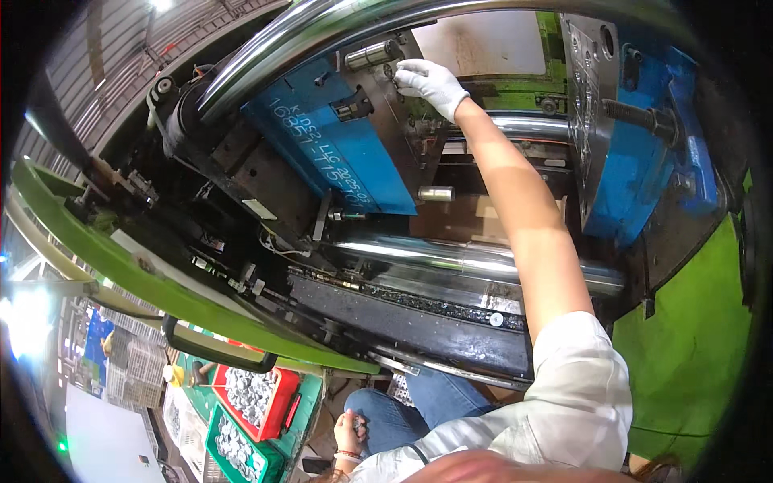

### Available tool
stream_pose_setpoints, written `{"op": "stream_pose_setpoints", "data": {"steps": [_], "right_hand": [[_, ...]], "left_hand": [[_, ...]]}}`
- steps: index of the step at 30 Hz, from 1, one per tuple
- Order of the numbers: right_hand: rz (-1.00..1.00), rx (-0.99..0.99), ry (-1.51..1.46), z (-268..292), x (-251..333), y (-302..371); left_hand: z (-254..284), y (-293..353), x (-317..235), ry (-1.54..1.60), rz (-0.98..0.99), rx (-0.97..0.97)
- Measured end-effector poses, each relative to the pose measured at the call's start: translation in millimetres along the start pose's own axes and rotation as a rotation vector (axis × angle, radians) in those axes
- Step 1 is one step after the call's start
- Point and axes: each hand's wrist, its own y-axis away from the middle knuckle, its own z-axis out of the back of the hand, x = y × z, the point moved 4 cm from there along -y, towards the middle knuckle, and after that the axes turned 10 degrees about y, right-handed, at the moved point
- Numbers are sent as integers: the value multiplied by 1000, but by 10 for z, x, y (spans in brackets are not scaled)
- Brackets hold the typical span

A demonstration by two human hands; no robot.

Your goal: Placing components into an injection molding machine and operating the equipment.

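Observation:
My right hand (435, 87), in a white glove, reaches deep into the machine with the arm stretched out. Its fingertips are pressed together at the steel face of the left mould half (403, 133), just below a cylindrical guide pin (370, 55); what they pinch, if anything, is hidden. The blue side of that mould half carries white handwriting. Down by my jeans, my bare left hand (347, 433) is closed round some small grey pieces (359, 424) that show between the fingers.
The other mould half (584, 121) stands at the right, blue-backed. Shiny tie bars (435, 251) cross the machine. At lower left, a red bin (278, 402) and a green bin (270, 463) hold grey parts beside the green sliding door (185, 302).

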Motion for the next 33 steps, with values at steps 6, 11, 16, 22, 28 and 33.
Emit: {"op": "stream_pose_setpoints", "data": {"steps": [6, 11, 16, 22, 28, 33], "right_hand": [[37, 33, 87, 35, 56, -43], [14, 36, 180, -11, 134, -73], [-33, 28, 198, -9, 145, -98], [2, 2, 428, -67, 197, -132], [170, -249, 810, -132, 232, -114], [132, -381, 759, -204, 164, -35]], "left_hand": [[-45, -54, 2, -35, 10, 24], [-29, -75, 18, -39, 31, 23], [-72, -58, 8, -22, 43, 35], [-8, -81, 30, -25, 51, 40], [-12, -51, 26, -94, 70, 11], [-29, -23, 9, -34, 68, 29]]}}
